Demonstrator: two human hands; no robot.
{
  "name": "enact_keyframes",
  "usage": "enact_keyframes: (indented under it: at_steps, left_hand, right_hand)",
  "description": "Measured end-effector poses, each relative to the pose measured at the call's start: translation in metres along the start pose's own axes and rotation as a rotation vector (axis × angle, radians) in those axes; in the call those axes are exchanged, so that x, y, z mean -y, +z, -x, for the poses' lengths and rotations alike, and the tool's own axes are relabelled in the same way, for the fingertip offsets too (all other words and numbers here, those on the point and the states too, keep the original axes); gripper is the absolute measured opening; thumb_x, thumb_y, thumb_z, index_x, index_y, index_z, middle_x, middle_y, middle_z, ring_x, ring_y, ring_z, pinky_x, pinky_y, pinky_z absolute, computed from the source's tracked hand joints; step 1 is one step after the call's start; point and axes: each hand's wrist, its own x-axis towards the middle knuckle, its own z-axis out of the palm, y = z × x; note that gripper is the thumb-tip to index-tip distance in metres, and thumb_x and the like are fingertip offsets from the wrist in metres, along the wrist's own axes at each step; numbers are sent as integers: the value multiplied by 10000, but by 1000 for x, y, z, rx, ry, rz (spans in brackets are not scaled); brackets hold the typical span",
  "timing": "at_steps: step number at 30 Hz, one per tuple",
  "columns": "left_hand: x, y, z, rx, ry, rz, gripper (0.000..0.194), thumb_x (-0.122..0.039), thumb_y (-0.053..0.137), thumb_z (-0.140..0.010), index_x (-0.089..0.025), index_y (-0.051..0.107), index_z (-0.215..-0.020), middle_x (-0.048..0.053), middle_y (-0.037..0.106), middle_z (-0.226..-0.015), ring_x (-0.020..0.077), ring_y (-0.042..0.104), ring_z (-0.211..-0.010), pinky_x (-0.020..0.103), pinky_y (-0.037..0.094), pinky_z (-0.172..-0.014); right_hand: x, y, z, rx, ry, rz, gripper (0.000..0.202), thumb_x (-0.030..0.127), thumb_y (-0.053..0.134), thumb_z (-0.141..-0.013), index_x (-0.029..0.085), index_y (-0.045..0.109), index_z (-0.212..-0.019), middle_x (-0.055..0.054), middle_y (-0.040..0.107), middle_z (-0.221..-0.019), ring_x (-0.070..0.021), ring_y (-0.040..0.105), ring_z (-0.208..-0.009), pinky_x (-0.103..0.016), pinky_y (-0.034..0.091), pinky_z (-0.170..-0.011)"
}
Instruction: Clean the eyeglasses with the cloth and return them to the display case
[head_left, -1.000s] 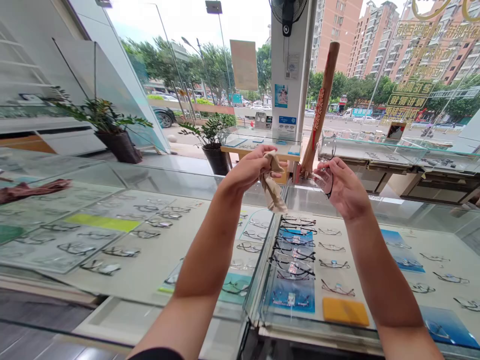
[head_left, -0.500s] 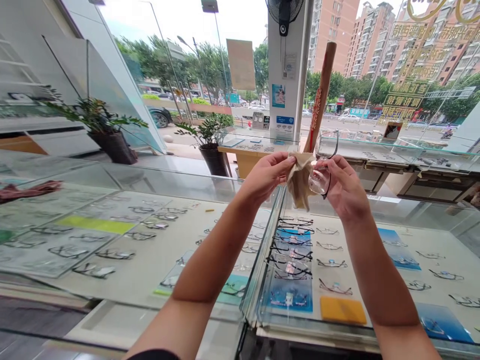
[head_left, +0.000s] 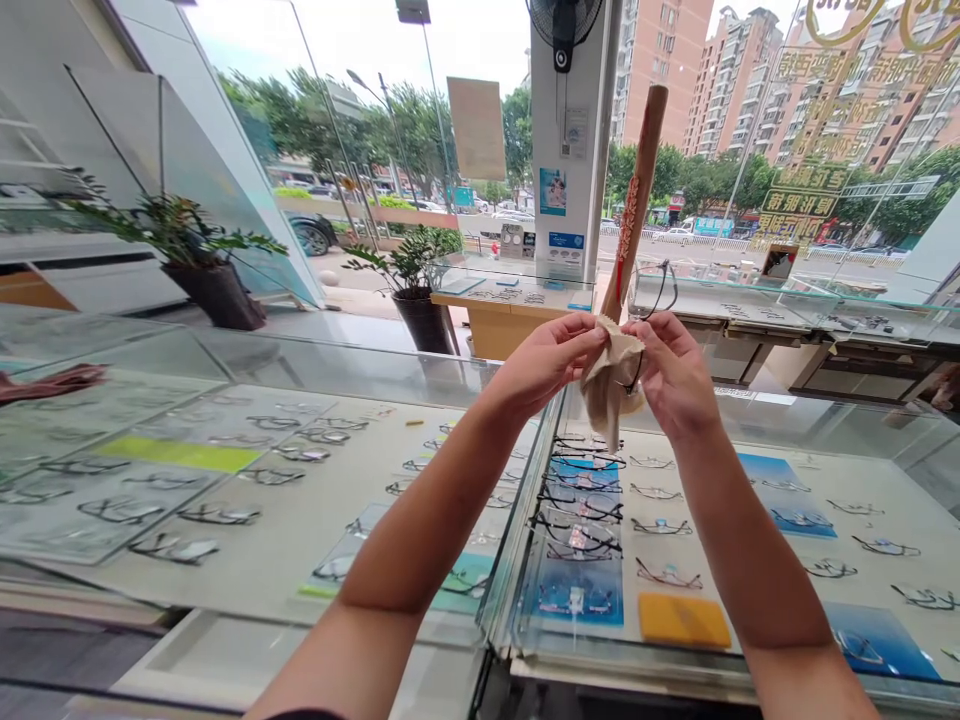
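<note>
The left hand [head_left: 546,362] pinched a cloth [head_left: 606,385] over the lower half of the glasses [head_left: 675,290]; the right hand [head_left: 681,382] grasped them, their upper half uncovered.

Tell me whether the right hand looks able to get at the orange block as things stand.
Probably not directly: the orange block seems to lie under the glass of the display case. The right hand is also busy holding eyeglasses, though no arm crosses above the block.
</note>
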Motion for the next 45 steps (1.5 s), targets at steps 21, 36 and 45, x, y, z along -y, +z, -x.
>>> enact_keyframes:
  at_steps: [21,36,45]
  left_hand:
    - [-4,19,12,194,-43,-198,529,-555,963,-762,-93,745,-898,37,684,-812,113,582,-716,247,428,-672]
    - [-14,24,20,260,-48,-230,404,-343,990,-692,-97,734,-883,29,667,-812,123,591,-730,240,478,-677]
    - [5,38,18,104,150,-238,423,-430,966,-739,-123,734,-915,32,651,-856,130,563,-774,245,467,-705]
  right_hand:
    - [-3,3,2,16,-4,-153,442,501,996,-710,233,677,-856,12,723,-956,-108,633,-831,-214,551,-735]
    - [-3,3,3,119,58,-253,388,457,992,-753,221,696,-839,16,715,-904,-89,624,-816,-175,546,-710]
    - [-2,-2,1,75,7,-253,374,474,962,-782,226,690,-852,5,698,-957,-117,656,-985,-210,571,-916]
